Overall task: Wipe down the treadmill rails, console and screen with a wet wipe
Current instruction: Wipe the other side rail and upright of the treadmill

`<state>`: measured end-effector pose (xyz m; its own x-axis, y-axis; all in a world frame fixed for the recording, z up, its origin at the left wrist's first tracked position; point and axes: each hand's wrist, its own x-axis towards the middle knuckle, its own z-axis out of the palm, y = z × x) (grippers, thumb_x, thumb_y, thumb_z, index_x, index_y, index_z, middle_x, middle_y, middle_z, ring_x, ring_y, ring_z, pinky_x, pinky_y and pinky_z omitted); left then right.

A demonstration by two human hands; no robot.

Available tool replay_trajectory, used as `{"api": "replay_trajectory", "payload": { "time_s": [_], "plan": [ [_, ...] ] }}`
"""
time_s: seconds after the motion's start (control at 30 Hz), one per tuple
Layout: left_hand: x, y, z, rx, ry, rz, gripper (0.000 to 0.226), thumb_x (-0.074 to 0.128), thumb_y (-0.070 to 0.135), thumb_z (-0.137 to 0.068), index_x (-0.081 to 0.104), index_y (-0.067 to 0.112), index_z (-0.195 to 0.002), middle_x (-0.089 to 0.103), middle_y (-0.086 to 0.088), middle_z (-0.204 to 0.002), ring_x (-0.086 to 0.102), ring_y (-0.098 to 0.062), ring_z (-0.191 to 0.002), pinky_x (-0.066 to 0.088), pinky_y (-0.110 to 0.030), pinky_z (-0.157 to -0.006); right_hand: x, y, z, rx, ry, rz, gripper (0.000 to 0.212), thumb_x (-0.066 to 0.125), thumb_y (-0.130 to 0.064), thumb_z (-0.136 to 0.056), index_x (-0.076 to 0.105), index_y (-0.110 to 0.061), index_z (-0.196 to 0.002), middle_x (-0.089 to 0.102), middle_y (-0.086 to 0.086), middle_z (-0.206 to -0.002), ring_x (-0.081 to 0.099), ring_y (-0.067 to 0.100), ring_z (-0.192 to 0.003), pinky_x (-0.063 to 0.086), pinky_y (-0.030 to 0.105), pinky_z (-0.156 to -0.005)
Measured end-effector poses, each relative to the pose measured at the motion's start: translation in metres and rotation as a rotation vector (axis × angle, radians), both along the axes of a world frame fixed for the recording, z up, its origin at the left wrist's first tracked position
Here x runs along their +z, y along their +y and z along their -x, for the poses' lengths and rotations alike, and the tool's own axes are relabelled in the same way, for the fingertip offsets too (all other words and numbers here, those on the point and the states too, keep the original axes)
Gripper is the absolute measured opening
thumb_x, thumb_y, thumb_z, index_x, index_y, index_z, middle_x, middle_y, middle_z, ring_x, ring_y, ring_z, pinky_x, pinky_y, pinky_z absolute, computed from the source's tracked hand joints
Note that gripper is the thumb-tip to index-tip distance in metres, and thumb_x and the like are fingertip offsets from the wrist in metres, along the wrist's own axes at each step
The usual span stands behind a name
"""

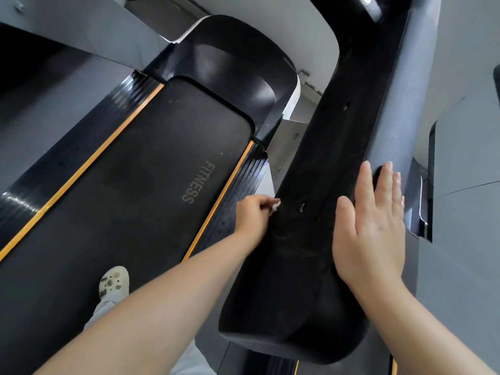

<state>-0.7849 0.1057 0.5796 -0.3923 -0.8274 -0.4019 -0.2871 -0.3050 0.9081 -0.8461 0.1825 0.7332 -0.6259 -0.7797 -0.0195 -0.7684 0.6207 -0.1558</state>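
A wide black treadmill rail (305, 266) runs from the lower middle up to the top right. My left hand (253, 216) grips a small white wet wipe (275, 206) and holds it against the rail's left side. Only a bit of the wipe shows past my fingers. My right hand (370, 223) lies flat with straight fingers on the rail's upper right edge. The console and screen are not in view.
The black running belt (135, 185) marked FITNESS lies at the left, bordered by orange stripes. A black motor cover (238, 66) sits at the belt's far end. My foot in a pale clog (113, 282) stands on the belt. Grey floor (465, 158) lies right of the rail.
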Motion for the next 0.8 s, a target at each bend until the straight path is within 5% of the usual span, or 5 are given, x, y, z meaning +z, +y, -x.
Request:
{"api": "replay_trajectory", "payload": {
  "time_s": [0.07, 0.3, 0.43, 0.63, 0.8],
  "plan": [
    [-0.005, -0.008, 0.004, -0.031, 0.001, -0.051, 0.015, 0.063, 0.009, -0.089, 0.073, 0.007, -0.1, 0.067, -0.001, -0.091, 0.06, -0.009, -0.086, 0.047, -0.021, -0.087, 0.0, -0.001, 0.0, -0.001, -0.002, 0.0, 0.069, 0.014, -0.037, -0.086, 0.006, -0.021, -0.152, -0.006, 0.002, -0.16, -0.012, 0.012, -0.146, -0.013, 0.019, -0.11],
    [-0.002, 0.06, -0.043, 0.03, -0.015, 0.022, 0.012, 0.064, 0.007, -0.087, 0.074, 0.011, -0.093, 0.059, 0.018, -0.079, 0.055, 0.016, -0.074, 0.036, 0.003, -0.068, 0.001, 0.001, 0.0, 0.002, 0.009, -0.019, 0.069, 0.014, -0.038, -0.086, 0.005, -0.021, -0.152, -0.007, 0.003, -0.16, -0.012, 0.013, -0.146, -0.012, 0.022, -0.112],
    [-0.015, 0.039, -0.024, 0.018, -0.088, 0.016, 0.021, 0.057, -0.003, -0.088, 0.074, 0.006, -0.095, 0.066, 0.003, -0.086, 0.054, 0.002, -0.076, 0.035, 0.003, -0.066, 0.001, 0.0, -0.001, 0.0, 0.004, -0.018, 0.069, 0.014, -0.037, -0.086, 0.006, -0.021, -0.152, -0.007, 0.003, -0.16, -0.011, 0.014, -0.146, -0.011, 0.022, -0.113],
    [-0.045, 0.018, -0.017, -0.101, -0.177, -0.095, 0.015, 0.058, 0.004, -0.09, 0.073, 0.003, -0.094, 0.07, -0.007, -0.095, 0.058, -0.012, -0.087, 0.04, -0.019, -0.076, 0.001, -0.001, 0.0, -0.01, -0.008, -0.003, 0.069, 0.014, -0.036, -0.086, 0.007, -0.022, -0.153, -0.006, 0.001, -0.16, -0.012, 0.011, -0.145, -0.012, 0.02, -0.111],
    [-0.052, 0.063, -0.061, -0.038, -0.136, -0.198, 0.01, 0.063, 0.004, -0.087, 0.073, 0.005, -0.089, 0.068, 0.0, -0.086, 0.059, -0.004, -0.079, 0.046, -0.006, -0.07, 0.002, 0.001, -0.002, -0.014, -0.002, -0.02, 0.068, 0.014, -0.037, -0.086, 0.006, -0.023, -0.152, -0.007, 0.0, -0.16, -0.012, 0.011, -0.145, -0.011, 0.021, -0.111]
  ]
}}
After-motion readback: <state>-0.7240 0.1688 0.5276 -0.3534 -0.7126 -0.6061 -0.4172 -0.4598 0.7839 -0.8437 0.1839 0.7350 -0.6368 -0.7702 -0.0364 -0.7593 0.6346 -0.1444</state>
